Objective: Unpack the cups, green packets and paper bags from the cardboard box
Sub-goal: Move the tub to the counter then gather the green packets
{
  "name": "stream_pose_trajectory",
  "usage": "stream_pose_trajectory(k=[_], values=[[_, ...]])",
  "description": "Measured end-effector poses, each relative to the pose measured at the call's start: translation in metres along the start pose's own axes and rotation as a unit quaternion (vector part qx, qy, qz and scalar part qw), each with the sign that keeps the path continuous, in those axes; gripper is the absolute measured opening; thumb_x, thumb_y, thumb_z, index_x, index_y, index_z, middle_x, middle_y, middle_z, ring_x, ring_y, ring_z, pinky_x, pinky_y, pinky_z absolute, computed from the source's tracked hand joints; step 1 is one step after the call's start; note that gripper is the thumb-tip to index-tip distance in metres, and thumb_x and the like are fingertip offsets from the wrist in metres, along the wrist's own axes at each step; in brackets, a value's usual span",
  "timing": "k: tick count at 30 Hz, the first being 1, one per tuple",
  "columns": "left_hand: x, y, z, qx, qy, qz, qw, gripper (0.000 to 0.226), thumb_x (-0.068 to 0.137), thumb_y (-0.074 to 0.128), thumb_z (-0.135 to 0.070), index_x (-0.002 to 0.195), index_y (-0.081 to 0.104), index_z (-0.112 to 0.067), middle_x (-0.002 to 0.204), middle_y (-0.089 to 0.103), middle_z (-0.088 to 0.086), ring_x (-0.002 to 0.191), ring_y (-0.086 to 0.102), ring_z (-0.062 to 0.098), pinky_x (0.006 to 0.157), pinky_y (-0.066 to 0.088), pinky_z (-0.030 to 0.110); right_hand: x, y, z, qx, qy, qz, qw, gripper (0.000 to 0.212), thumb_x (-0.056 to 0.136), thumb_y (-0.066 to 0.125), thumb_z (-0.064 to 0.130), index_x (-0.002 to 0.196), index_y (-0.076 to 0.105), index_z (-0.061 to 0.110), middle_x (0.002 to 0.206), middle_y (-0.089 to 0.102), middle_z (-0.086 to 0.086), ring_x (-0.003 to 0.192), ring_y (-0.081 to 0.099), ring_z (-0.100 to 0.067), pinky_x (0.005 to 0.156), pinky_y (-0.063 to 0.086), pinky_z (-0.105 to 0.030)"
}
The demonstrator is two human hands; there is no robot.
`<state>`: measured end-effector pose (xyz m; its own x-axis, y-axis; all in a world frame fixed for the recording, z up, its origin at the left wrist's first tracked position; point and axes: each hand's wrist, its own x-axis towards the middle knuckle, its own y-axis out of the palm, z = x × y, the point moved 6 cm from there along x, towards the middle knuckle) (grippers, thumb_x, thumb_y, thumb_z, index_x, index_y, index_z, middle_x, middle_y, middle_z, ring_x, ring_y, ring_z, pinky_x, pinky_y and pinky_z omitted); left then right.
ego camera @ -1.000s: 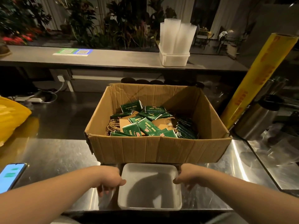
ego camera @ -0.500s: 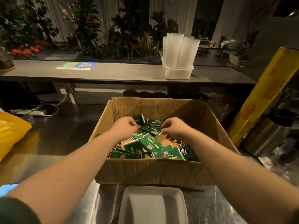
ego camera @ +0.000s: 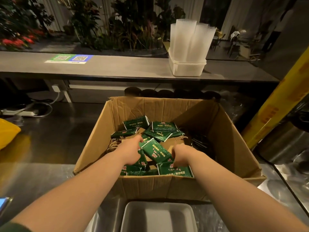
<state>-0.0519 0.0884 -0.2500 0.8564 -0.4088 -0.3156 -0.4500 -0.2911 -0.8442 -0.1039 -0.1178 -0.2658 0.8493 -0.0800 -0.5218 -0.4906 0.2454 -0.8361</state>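
Both hands inside cardboard box (ego camera: 167, 186), near side. Left hand (ego camera: 129, 152): fingers curled round green packets (ego camera: 156, 151) at near left of pile. Right hand (ego camera: 181, 154): fingers curled down, pinching green packets at near right. More packets lie toward far side over brown paper bags (ego camera: 173, 143). Box sits on steel counter (ego camera: 50, 173). White tray (ego camera: 158, 216) just near of box. Cups (ego camera: 190, 41) stand stacked in white tub (ego camera: 187, 68) on far shelf.

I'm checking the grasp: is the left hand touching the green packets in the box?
Touching. Head view: the left hand curls its fingers onto the green packets in the cardboard box, no gap.
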Motion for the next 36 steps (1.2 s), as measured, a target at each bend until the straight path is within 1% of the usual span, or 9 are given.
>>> stream_pose_trajectory(k=[2,8,13,18,22,24,28,34,36], values=[[0.000,0.000,0.001,-0.005,0.014,-0.003,1.000,0.054,0.090,0.074,-0.012,0.135,0.050,-0.027,0.106,0.062,-0.003,0.091,0.059,0.011,0.078,0.051,0.029,-0.002,0.001,0.003,0.007,-0.011,0.011,1.000,0.032,0.089,0.077,0.019,0.118,0.067,0.009,0.115,0.069,-0.009,0.105,0.066,-0.026,0.092,0.057,-0.038],[-0.004,-0.010,0.004,-0.002,0.002,-0.039,0.999,0.014,0.096,0.069,-0.022,0.099,0.065,-0.036,0.123,0.062,-0.001,0.111,0.059,0.020,0.092,0.053,0.034,0.000,0.004,-0.002,0.079,-0.018,0.018,0.997,0.020,0.091,0.076,0.019,0.107,0.072,0.009,0.112,0.071,-0.006,0.106,0.066,-0.021,0.098,0.055,-0.040],[-0.014,-0.038,0.013,-0.161,-0.041,-0.187,0.968,0.010,0.101,0.062,-0.026,0.111,0.061,-0.028,0.099,0.063,-0.005,0.086,0.063,0.017,0.075,0.059,0.041,-0.005,-0.009,-0.004,0.170,-0.027,-0.025,0.985,0.015,0.094,0.072,0.018,0.104,0.072,0.007,0.106,0.072,-0.011,0.102,0.068,-0.024,0.094,0.057,-0.041],[-0.021,-0.049,0.021,-0.295,-0.033,-0.262,0.918,0.023,0.097,0.069,-0.024,0.118,0.060,-0.023,0.118,0.057,-0.008,0.109,0.053,0.012,0.088,0.047,0.035,-0.012,-0.024,-0.001,0.320,-0.062,-0.093,0.941,0.006,0.096,0.070,0.017,0.099,0.072,0.013,0.096,0.073,-0.005,0.091,0.071,-0.017,0.079,0.061,-0.032],[-0.019,-0.041,0.021,-0.376,-0.038,-0.189,0.906,0.041,0.097,0.068,-0.016,0.135,0.058,-0.027,0.125,0.062,-0.001,0.106,0.064,0.016,0.086,0.058,0.037,-0.024,-0.031,0.009,0.463,-0.120,-0.093,0.873,0.009,0.093,0.073,0.008,0.088,0.076,0.016,0.091,0.075,-0.007,0.094,0.072,-0.023,0.087,0.060,-0.037],[-0.019,-0.033,0.015,-0.387,-0.031,-0.125,0.913,0.037,0.097,0.067,-0.015,0.131,0.064,-0.032,0.125,0.066,-0.002,0.110,0.065,0.016,0.092,0.058,0.042,-0.029,-0.035,0.016,0.476,-0.141,-0.111,0.861,0.010,0.089,0.076,0.005,0.091,0.076,0.015,0.093,0.076,-0.006,0.095,0.073,-0.021,0.090,0.059,-0.039],[-0.023,-0.020,0.000,-0.390,-0.016,-0.021,0.921,0.022,0.097,0.066,-0.014,0.113,0.071,-0.027,0.113,0.073,0.003,0.103,0.072,0.020,0.092,0.059,0.051,-0.034,-0.050,0.027,0.420,-0.160,-0.189,0.873,0.011,0.084,0.083,0.013,0.085,0.072,0.016,0.094,0.074,-0.002,0.096,0.071,-0.018,0.091,0.060,-0.043],[-0.032,-0.018,-0.010,-0.497,-0.016,0.032,0.867,0.021,0.104,0.049,-0.013,0.112,0.068,-0.007,0.108,0.073,0.018,0.101,0.071,0.036,0.100,0.051,0.063,-0.033,-0.057,0.045,0.310,-0.184,-0.220,0.906,0.017,0.084,0.083,0.023,0.078,0.068,0.027,0.136,0.048,0.006,0.127,0.042,-0.011,0.110,0.042,-0.038],[-0.034,-0.019,-0.009,-0.537,-0.023,0.029,0.843,0.031,0.108,0.043,-0.026,0.107,0.068,-0.007,0.107,0.073,0.018,0.104,0.067,0.037,0.102,0.049,0.062,-0.033,-0.056,0.049,0.311,-0.185,-0.205,0.910,0.014,0.087,0.080,0.021,0.083,0.067,0.023,0.131,0.054,0.006,0.121,0.048,-0.011,0.109,0.045,-0.040]])
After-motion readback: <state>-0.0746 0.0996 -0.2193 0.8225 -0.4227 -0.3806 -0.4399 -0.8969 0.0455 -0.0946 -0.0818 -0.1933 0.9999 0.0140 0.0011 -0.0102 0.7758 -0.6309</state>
